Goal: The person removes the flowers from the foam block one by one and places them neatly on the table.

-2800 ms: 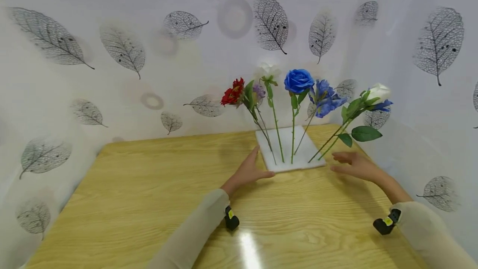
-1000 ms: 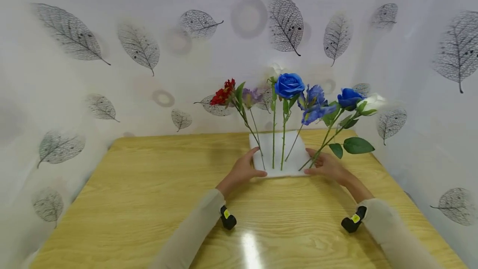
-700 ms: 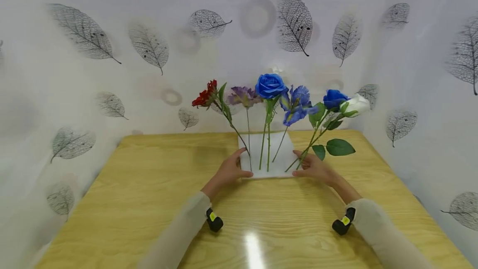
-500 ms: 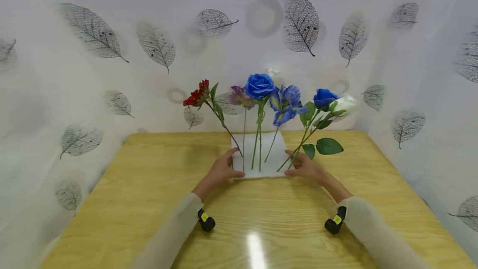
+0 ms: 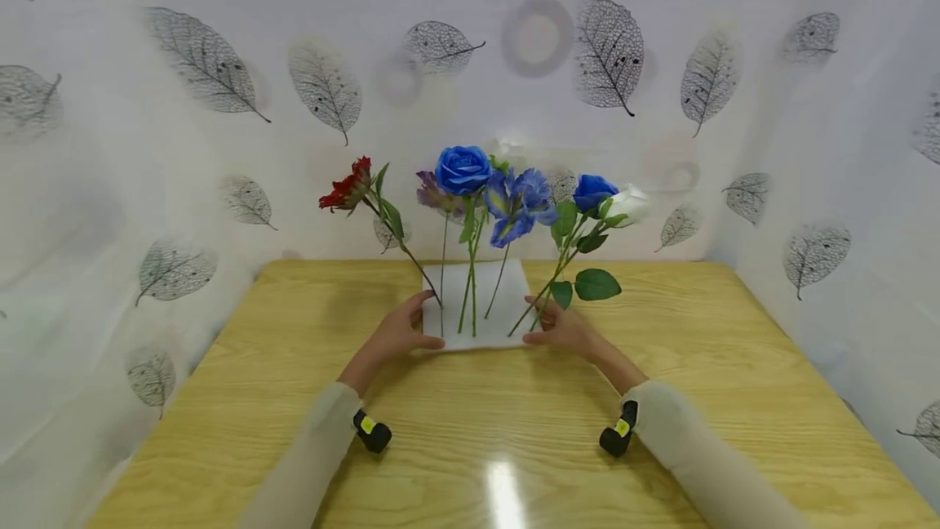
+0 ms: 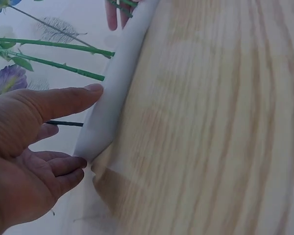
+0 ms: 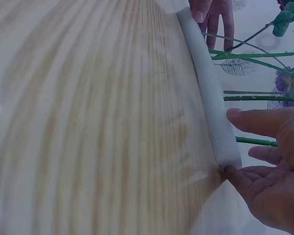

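Observation:
A white foam board (image 5: 514, 300) lies on the table with several artificial flowers standing in it. They include a leaning red flower (image 5: 348, 186), a purple flower (image 5: 438, 196), a blue rose (image 5: 463, 170), a pale white flower (image 5: 509, 151) and a blue iris (image 5: 516, 202). At the right, a second blue rose (image 5: 593, 193) and a white rose (image 5: 627, 204) slant outward. My left hand (image 5: 396, 333) holds the board's left front corner, thumb at the front edge (image 6: 110, 107), fingers at the side. My right hand (image 5: 569, 333) holds the right front corner likewise.
The wooden table (image 5: 470, 415) extends to both sides of the board and in front of it. A white curtain (image 5: 455, 96) printed with leaves hangs behind and around. A black wrist camera (image 5: 372, 433) sits on the left sleeve, another camera (image 5: 618, 429) on the right.
The right hand has come in from beside the board to its right corner. Both hands have slid the board and its flowers left along the table, while the head view has turned left.

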`<state>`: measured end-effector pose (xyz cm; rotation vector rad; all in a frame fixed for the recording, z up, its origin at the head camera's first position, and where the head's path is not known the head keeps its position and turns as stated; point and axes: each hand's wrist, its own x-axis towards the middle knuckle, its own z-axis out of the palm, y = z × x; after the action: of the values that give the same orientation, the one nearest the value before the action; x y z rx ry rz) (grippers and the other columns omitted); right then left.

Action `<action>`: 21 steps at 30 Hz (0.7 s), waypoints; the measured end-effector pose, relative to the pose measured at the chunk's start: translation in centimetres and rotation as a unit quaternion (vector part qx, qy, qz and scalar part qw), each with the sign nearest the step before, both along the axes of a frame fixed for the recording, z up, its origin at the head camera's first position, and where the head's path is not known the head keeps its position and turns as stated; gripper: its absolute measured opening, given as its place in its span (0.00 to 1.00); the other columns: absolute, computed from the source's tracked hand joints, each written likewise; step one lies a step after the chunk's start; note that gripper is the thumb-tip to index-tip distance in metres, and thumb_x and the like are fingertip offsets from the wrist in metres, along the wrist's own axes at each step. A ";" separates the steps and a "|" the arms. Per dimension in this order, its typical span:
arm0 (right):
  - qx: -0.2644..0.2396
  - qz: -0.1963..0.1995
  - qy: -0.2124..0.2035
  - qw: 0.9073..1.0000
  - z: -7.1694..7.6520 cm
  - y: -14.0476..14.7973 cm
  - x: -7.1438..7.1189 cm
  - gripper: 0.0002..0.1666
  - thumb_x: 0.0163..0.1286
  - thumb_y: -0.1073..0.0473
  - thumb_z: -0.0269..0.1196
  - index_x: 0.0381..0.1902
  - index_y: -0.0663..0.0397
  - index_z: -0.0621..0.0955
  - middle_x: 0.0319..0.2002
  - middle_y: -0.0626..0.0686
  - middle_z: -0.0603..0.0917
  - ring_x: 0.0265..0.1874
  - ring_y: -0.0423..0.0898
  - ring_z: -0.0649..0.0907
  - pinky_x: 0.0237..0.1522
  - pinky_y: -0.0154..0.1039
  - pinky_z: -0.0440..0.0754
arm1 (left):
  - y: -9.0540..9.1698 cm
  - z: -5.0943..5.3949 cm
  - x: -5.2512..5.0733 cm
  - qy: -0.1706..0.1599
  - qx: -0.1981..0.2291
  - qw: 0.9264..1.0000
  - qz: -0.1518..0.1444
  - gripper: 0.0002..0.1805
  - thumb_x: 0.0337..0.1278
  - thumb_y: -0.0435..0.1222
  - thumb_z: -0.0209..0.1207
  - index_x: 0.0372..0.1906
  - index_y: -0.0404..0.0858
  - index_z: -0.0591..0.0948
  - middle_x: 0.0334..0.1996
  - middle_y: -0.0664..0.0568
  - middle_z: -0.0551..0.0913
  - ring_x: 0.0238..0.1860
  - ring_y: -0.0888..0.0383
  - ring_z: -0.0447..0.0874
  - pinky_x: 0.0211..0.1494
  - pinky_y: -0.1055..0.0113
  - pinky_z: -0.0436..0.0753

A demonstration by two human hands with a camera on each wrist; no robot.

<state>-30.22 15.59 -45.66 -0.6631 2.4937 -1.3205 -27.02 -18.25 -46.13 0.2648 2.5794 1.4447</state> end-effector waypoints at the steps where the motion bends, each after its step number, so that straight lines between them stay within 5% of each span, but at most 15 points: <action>1: -0.004 0.001 -0.004 1.000 -0.1 -0.4 -0.1 0.46 0.65 0.59 0.73 0.75 0.66 0.66 0.52 0.71 0.83 0.53 0.58 0.80 0.49 0.39 0.75 | -0.4 0.1 0.0 0.000 -0.004 1.000 -0.003 0.54 0.51 0.36 0.76 0.81 0.40 0.57 0.82 0.42 0.53 0.79 0.40 0.59 0.80 0.50 0.64; 4: -0.013 0.005 0.001 1.000 -0.3 -1.6 -0.4 0.45 0.65 0.61 0.73 0.74 0.68 0.67 0.54 0.70 0.83 0.53 0.55 0.81 0.49 0.36 0.76 | -1.8 0.2 0.1 -0.001 -0.016 1.000 -0.006 0.55 0.52 0.36 0.76 0.81 0.40 0.57 0.82 0.41 0.53 0.79 0.39 0.58 0.79 0.48 0.64; 9: -0.017 0.021 0.023 0.999 -0.3 -3.5 -0.5 0.43 0.64 0.63 0.73 0.72 0.71 0.68 0.24 0.51 0.74 0.28 0.42 0.71 0.32 0.32 0.67 | -4.0 0.4 -0.1 -0.002 -0.018 1.000 -0.013 0.55 0.52 0.36 0.76 0.81 0.38 0.55 0.81 0.38 0.53 0.79 0.37 0.57 0.79 0.45 0.64; 13: -0.026 0.037 0.039 0.998 -0.4 -4.9 -0.7 0.42 0.64 0.65 0.72 0.72 0.73 0.68 0.17 0.44 0.62 0.19 0.38 0.61 0.26 0.32 0.59 | -5.5 0.5 -0.6 0.002 -0.019 1.000 -0.023 0.56 0.52 0.35 0.76 0.81 0.35 0.54 0.81 0.35 0.52 0.79 0.35 0.56 0.79 0.44 0.64; 17: -0.033 0.038 0.053 0.997 -0.4 -6.2 -0.7 0.41 0.63 0.66 0.73 0.70 0.75 0.69 0.18 0.49 0.70 0.21 0.38 0.65 0.28 0.30 0.63 | -6.7 0.7 -0.9 0.007 -0.020 0.999 -0.034 0.56 0.52 0.34 0.76 0.80 0.31 0.54 0.80 0.32 0.52 0.78 0.32 0.55 0.79 0.42 0.63; 21: -0.027 0.027 0.057 0.998 -0.6 -7.1 -0.4 0.41 0.62 0.65 0.74 0.69 0.75 0.70 0.46 0.65 0.87 0.39 0.47 0.81 0.41 0.35 0.78 | -7.4 0.9 -0.9 0.004 -0.015 0.999 -0.041 0.56 0.51 0.33 0.76 0.79 0.27 0.53 0.79 0.29 0.52 0.78 0.30 0.54 0.78 0.41 0.62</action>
<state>-30.66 8.53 -46.26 -0.8344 2.5171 -1.3711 -27.88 -25.66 -45.22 0.3697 2.5619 1.3796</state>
